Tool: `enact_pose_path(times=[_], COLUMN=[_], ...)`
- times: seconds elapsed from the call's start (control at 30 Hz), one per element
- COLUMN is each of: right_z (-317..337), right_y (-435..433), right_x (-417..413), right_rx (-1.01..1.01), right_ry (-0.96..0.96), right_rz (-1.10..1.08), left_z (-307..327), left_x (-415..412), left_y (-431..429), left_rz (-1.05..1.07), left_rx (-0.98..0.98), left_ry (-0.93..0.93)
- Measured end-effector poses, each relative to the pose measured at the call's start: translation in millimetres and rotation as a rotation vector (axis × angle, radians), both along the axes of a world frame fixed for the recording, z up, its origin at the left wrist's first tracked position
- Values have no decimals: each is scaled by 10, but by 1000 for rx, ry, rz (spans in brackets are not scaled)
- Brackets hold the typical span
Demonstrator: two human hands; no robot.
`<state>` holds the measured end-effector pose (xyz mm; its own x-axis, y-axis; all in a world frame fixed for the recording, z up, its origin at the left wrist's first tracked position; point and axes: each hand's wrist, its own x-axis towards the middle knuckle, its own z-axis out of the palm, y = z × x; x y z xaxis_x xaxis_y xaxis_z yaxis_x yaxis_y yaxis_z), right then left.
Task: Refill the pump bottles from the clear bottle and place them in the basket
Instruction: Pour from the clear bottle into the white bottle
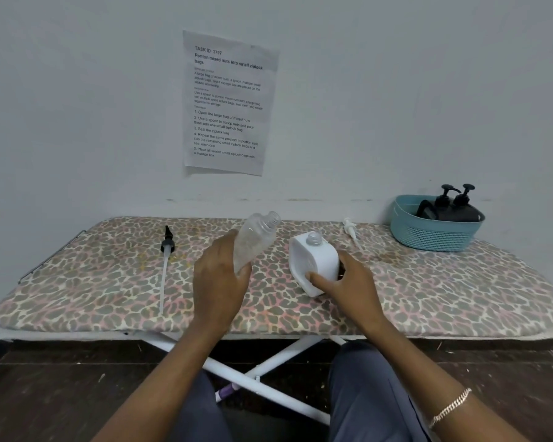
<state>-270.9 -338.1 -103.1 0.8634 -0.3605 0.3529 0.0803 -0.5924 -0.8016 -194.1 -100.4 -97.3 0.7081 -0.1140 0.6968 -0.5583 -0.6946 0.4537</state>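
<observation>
A black pump (167,245) with a long tube lies flat at the left end of a leopard-print ironing board (77,291), well apart from the hands. On the wall above the middle hangs a printed sheet (229,103).

Near the centre, the left hand (219,275) holds the clear bottle (257,240), its grip wrapped round the lower body. The bottle is tilted, with its open neck pointing up and to the right. The hand hides its base.

Just to the right, a white bottle (315,263) stands uncapped on the board, leaning slightly. The right hand (348,282) has it in its grip from the right side, thumb across the front. A bracelet (450,409) circles that wrist.

Behind, a white pump (350,229) lies on the board. At the far right end sits a teal basket (434,237) with two black pump bottles (457,208) inside.
</observation>
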Motion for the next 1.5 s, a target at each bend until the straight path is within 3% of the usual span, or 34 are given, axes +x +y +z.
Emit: enact_pose_path(times=[0.13,0.4,0.67,1.5], right_z=[-20,-8,-23,-9], right_y=[66,159,184,175], right_x=[-59,-131,-173,-152], right_rx=[-23,-35,39,-62], right_ry=[-7,-44,-62,-47], right_rz=[2,20,68,33], left_z=[-21,44,60,230], left_x=[36,-15,0,-72], left_y=[-13,-86,-82,-123], left_rz=[68,110,140,220], left_rx=[146,230,307,422], left_ry=[-49,-224,-229,-343])
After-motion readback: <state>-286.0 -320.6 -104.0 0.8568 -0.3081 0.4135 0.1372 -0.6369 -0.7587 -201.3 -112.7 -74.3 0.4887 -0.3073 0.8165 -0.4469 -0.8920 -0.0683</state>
